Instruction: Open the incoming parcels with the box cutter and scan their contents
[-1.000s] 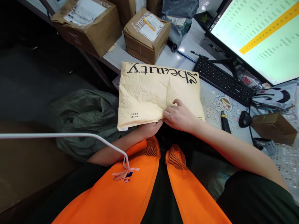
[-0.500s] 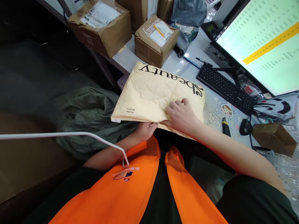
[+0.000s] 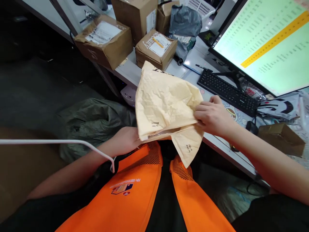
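A cream-coloured mailer bag with black print is held between my hands, above the near edge of the desk. Its near edge gapes, and a torn flap with small print hangs down on the right. My right hand is closed on the bag's right side, fingers bunched into the crumpled material. At the lower left corner my left hand grips the bag, its fingertips partly hidden under the edge. What lies inside the bag cannot be seen.
Cardboard boxes and a grey plastic parcel stand at the back. A keyboard, a monitor and a small box are to the right. A white rod crosses the left. A dark green sack lies below.
My hands have moved apart, the left to the left and the right to the right. The bag's near edge has torn open, and a flap now hangs down.
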`<state>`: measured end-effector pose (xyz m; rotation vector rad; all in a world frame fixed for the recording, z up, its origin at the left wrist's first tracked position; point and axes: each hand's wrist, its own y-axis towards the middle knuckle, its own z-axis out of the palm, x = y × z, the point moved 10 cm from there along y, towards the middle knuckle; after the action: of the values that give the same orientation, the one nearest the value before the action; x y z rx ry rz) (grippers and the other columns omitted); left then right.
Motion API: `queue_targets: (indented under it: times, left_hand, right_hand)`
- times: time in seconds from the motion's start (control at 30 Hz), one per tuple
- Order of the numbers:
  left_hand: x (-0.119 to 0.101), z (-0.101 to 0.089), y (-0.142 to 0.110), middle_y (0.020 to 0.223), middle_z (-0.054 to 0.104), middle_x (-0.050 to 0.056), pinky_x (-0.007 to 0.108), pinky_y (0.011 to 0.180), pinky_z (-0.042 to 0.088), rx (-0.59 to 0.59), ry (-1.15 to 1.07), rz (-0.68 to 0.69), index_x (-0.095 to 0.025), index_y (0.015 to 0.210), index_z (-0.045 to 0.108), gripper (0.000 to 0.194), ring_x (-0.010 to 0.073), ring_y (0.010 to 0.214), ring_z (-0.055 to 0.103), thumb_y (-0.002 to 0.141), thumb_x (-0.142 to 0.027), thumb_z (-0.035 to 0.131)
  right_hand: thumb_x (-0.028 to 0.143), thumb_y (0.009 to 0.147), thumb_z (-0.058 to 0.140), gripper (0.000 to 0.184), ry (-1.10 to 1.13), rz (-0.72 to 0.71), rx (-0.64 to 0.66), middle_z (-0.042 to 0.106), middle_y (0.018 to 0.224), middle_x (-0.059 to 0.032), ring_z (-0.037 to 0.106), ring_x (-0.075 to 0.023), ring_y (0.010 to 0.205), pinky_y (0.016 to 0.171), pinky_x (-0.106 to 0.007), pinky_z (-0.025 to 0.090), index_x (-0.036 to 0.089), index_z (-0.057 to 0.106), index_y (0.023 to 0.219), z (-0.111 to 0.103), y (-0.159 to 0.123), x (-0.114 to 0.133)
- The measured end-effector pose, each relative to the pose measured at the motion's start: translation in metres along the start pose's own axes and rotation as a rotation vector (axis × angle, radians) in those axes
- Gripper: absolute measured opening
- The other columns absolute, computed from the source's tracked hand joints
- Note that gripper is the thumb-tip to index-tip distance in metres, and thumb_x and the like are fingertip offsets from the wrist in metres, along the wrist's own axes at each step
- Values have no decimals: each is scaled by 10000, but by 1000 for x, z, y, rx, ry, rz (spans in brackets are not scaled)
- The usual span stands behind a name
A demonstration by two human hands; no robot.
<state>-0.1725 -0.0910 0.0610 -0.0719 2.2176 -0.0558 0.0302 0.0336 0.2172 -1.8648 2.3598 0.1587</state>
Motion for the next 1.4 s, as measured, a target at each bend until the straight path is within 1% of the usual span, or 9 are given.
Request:
queue_targets:
  times: [0.13,0.33,0.5,0.63,0.73,0.87,1.0,1.13,1.4]
  left_hand:
    - [-7,-25,-8,764,728,99,322,672,449,291,358,53,-238,788,749,503,264,690,657,989,-554,414]
    - [-31,-47,40,711,652,58,278,639,418,149,201,91,-198,685,614,637,210,675,583,961,-721,376]
    - [-34,-74,42,779,630,31,298,668,468,-395,43,22,-196,823,616,348,194,711,574,880,-540,619]
    - [-77,-74,-22,767,621,31,326,751,529,-915,63,343,-218,852,581,193,195,745,611,871,-374,693]
    - [-102,-16,-15,861,713,57,317,786,569,-552,52,413,-212,937,663,145,199,814,691,963,-347,616]
    - [-66,14,5,1289,707,180,451,1039,553,-306,233,-31,-121,1290,663,461,344,1217,677,968,-451,637]
    - [-33,-4,3,1331,680,223,485,1073,522,-299,308,-235,-66,1400,605,613,383,1256,654,998,-529,584]
    - [-36,8,5,1337,700,157,418,1088,503,-215,143,-130,-162,1380,650,575,327,1280,648,976,-570,619]
    - [-39,-4,11,749,653,59,309,723,468,-615,-83,-50,-176,721,613,342,189,734,626,986,-372,521]
  right_hand:
    - [249,925,499,331,22,147,-61,555,662,-15,488,-174,724,808,-400,271,203,448,600,-29,-37,-41]
    - [341,997,455,320,514,345,35,668,792,-39,557,-163,715,715,-310,381,186,626,775,-21,-36,-49]
    - [384,1005,462,308,885,251,36,665,823,-31,579,-182,752,710,-284,454,196,629,828,-22,-9,-11]
    - [371,949,483,263,1034,278,4,640,820,-19,591,-208,821,767,-306,475,210,603,779,-4,11,-6]
    - [401,946,493,263,1112,261,-19,640,841,-10,597,-212,853,800,-316,472,213,603,801,14,28,0]
    - [408,952,493,265,1067,274,-153,600,820,-7,568,-198,815,778,-319,443,219,546,774,20,41,8]
    - [406,960,476,265,983,296,-288,598,830,-21,556,-195,803,766,-328,426,224,529,774,21,43,19]
    - [404,970,469,272,1000,302,-285,615,834,-26,575,-203,824,771,-337,430,230,530,769,36,49,34]
    - [404,947,481,267,1027,317,-267,637,806,-26,579,-207,789,731,-333,429,224,580,776,53,50,36]
